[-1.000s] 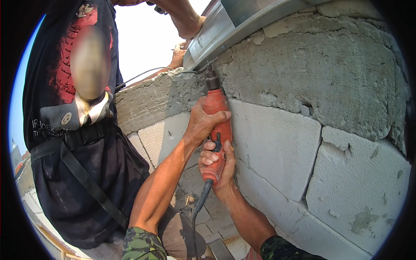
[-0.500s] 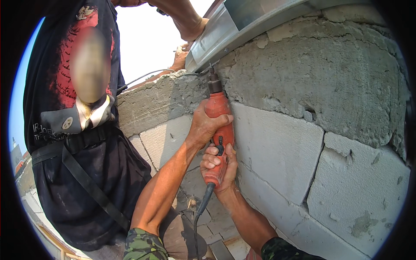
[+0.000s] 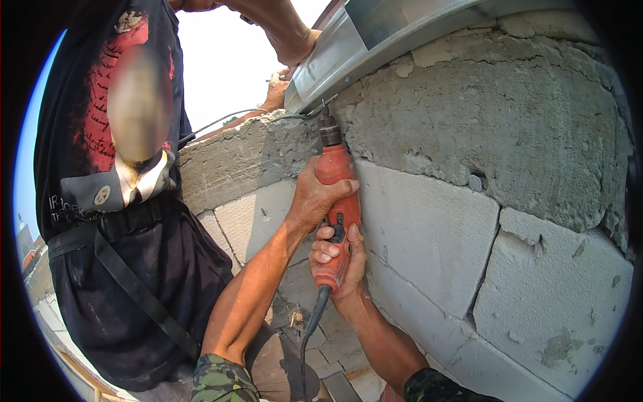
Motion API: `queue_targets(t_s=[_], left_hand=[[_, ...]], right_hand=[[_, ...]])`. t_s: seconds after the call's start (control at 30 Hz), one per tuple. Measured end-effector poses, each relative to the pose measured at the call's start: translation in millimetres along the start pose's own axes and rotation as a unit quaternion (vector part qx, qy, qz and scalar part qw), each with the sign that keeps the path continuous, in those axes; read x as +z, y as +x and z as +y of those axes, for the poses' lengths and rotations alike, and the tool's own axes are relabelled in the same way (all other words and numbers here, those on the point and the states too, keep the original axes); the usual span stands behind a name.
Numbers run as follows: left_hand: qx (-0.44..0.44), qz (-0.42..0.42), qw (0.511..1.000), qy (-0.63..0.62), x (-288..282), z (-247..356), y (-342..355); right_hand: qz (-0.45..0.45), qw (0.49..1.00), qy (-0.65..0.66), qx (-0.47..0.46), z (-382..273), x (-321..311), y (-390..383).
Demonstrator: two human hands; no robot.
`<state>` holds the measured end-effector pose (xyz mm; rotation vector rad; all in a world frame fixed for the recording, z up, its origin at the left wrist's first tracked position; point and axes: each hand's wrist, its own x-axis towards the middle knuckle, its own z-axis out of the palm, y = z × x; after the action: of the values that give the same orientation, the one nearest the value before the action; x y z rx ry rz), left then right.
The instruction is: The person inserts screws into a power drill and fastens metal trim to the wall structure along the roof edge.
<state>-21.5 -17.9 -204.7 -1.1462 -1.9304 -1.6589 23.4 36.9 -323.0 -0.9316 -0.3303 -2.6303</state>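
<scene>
A red corded power drill points upward in front of the wall corner. My left hand wraps round its body just below the dark chuck. Lower down, my right hand grips the handle beside the black switch. The bit's tip is at the underside of a shiny metal channel; whether it touches the metal I cannot tell. From the handle's end a dark cord hangs down between my forearms.
At the left stands a co-worker in a dark shirt with a waist strap, whose hand rests on the channel. A rough concrete band tops white block walls. A thin grey cable crosses the left wall's top.
The view has shifted very slightly. Both hands keep the same hold on the drill, and its bit stays near the channel's underside.
</scene>
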Motion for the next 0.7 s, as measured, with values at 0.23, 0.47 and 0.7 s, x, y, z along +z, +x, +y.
queue_targets(t_s=[0.23, 0.47, 0.7], left_hand=[[-0.007, -0.005, 1.000, -0.001, 1.3, 3.1, -1.1], [0.001, -0.002, 1.000, 0.008, -0.1, 0.9, -0.2], [-0.003, -0.006, 1.000, -0.005, 0.6, 0.3, 1.5]], right_hand=[[-0.024, 1.000, -0.001, -0.004, -0.5, -3.4, -0.4], [-0.030, 0.999, 0.010, -0.002, 1.4, -3.2, 0.4], [-0.029, 1.000, 0.009, 0.003, -0.1, -4.0, 0.3]])
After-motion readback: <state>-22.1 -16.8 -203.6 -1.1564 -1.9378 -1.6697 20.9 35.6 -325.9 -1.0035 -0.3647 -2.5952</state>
